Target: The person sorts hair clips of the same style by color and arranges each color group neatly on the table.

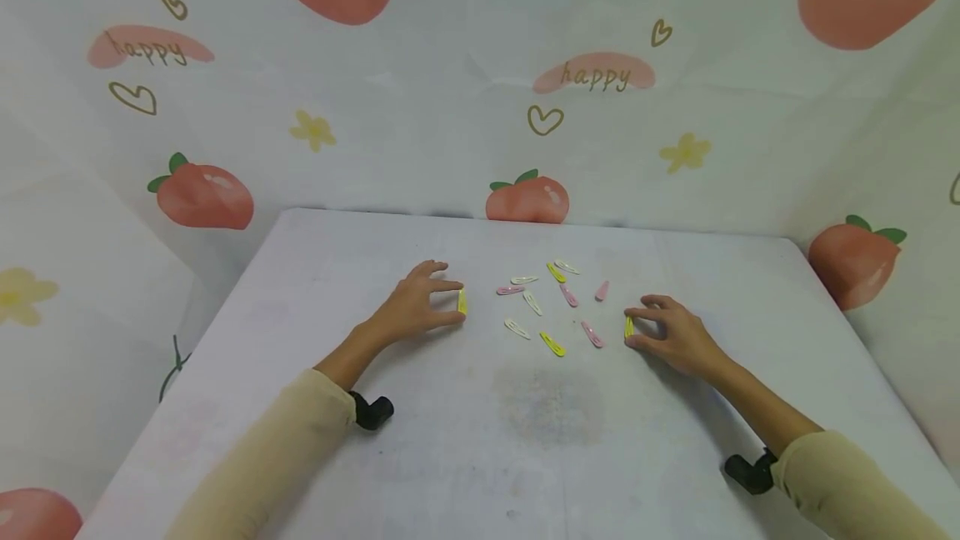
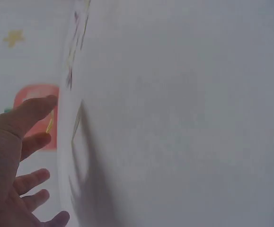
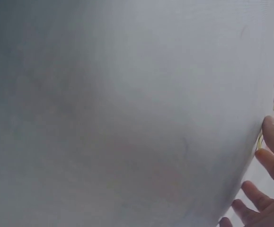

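Observation:
My left hand [image 1: 417, 303] pinches a yellow snap hair clip [image 1: 462, 302] by its two ends, between thumb and index finger, with the other fingers spread. The left wrist view shows this yellow clip [image 2: 50, 121] spanning the gap between thumb and fingertip. On the right, my right hand [image 1: 673, 335] pinches another yellow snap hair clip [image 1: 629, 327] the same way, low over the table. In the right wrist view that clip [image 3: 260, 142] is mostly hidden by the thumb and index finger.
Between the hands, loose snap hair clips lie scattered: two yellow, including one near the front [image 1: 552, 344], several pink [image 1: 592, 334] and several white [image 1: 517, 328]. They rest on a white-covered table [image 1: 420, 473]. A printed cloth [image 1: 450, 107] hangs behind its far edge.

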The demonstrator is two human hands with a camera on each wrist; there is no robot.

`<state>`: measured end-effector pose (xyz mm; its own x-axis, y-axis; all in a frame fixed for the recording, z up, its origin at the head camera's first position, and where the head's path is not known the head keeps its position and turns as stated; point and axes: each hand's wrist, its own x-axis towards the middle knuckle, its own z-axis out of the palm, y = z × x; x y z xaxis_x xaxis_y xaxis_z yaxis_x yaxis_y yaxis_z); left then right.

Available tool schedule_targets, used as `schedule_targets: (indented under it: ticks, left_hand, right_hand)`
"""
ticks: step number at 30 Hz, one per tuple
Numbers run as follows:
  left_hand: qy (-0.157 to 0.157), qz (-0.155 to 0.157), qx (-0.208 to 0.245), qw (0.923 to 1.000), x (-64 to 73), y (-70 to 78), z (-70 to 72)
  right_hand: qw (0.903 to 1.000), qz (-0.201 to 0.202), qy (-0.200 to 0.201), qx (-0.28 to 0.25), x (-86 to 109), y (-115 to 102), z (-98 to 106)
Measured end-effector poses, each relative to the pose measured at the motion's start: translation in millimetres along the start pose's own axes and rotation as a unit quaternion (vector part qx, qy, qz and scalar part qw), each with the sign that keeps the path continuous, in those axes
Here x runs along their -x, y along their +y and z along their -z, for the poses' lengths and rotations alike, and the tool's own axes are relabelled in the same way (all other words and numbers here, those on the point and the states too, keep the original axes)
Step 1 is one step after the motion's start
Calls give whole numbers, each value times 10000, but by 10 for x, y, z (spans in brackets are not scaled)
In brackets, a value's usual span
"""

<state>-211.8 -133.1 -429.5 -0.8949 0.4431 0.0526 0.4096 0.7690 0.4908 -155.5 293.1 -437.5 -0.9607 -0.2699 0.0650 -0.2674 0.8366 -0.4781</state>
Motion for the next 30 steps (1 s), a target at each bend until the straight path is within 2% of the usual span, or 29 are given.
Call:
schedule_targets:
  ticks: [8,13,18,30]
  left_hand:
    - [56,122,-79,9999,329,-467,282]
    - [79,292,-191,9994,472,-668,387]
    - [-49,408,-285,9987,522,-731,423]
    - [-314,185,-532,9979,492,-704,415]
  right_hand:
    - [9999,-97,-25,3,7,-16,-11]
    - [10000,-94,-7,-14,2,-13,-18]
    - [10000,-50,28,20,5,2,-26]
    - [9999,-92,34,29,11,-9,-25]
